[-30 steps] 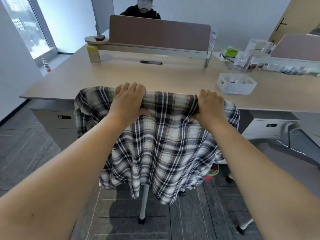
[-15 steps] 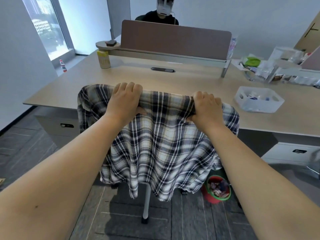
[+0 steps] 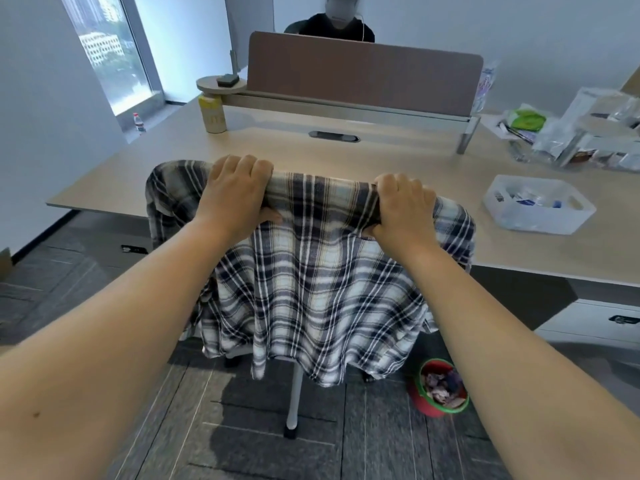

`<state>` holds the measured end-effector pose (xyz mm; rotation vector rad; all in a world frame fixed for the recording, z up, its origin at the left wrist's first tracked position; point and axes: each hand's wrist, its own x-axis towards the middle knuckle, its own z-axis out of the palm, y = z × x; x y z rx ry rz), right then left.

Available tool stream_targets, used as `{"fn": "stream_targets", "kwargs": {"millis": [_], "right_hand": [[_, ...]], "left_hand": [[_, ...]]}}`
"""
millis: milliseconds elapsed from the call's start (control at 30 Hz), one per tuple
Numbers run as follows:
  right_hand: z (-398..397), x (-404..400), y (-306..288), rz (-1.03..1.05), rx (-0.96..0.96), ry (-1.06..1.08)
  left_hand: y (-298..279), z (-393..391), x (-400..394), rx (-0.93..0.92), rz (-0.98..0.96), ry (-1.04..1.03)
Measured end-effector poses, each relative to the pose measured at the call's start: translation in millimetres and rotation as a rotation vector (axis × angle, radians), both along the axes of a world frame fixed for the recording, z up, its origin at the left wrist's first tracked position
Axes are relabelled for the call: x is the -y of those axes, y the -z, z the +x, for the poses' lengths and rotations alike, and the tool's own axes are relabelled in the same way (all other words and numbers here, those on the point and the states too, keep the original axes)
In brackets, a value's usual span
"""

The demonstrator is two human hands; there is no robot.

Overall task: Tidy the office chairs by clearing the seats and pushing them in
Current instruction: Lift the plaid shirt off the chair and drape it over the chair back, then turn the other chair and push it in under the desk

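Pale wood desk [image 3: 381, 161] fills the grey-floored office; left hand [image 3: 235, 195] and right hand [image 3: 401, 209] clench a plaid-draped chair back [image 3: 311, 271].

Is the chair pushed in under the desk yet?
Mostly in: the shirt-draped chair back meets the desk edge, both hands gripping its top. The seat is hidden.

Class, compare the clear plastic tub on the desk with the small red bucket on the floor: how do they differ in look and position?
The clear plastic tub is see-through, low and wide with angled corners; the red bucket is opaque, round and green-rimmed. The tub sits on the desk, right of the shirt-draped chair; the bucket stands on the floor by the chair's base. The tub holds small pale packets; the bucket holds dark, mixed scraps. Both are open-topped and filled.
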<state>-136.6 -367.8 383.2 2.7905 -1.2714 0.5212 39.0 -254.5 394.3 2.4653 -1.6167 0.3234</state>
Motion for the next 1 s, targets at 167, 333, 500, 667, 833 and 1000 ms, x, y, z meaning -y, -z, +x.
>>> {"fn": "stream_targets", "kwargs": {"millis": [167,333,500,667,833,1000], "right_hand": [[-11.7,-18.1,2.5,0.084,-0.037,0.040],[-55.6,-57.4,4.2,0.138,-0.043,0.102],[-120.6,-107.5,17.5,0.220,-0.039,0.178],[-217.1,-147.5,23.0,0.276,0.003,0.398],[-329.6,-176.5,21.6,0.297,0.048,0.652],[-441.0,-197.7,23.4,0.322,0.122,0.863]], "left_hand": [[-2.3,-17.9,-7.7,-0.025,0.042,-0.080],[-2.9,-59.9,-38.1,-0.060,0.077,0.026],[10.0,-127.1,-65.1,-0.144,0.258,0.246],[23.5,-203.6,-67.7,-0.179,0.336,0.438],[23.7,-298.6,-57.3,-0.226,0.320,0.645],[26.0,-409.4,-39.4,-0.257,0.312,0.798]]}}
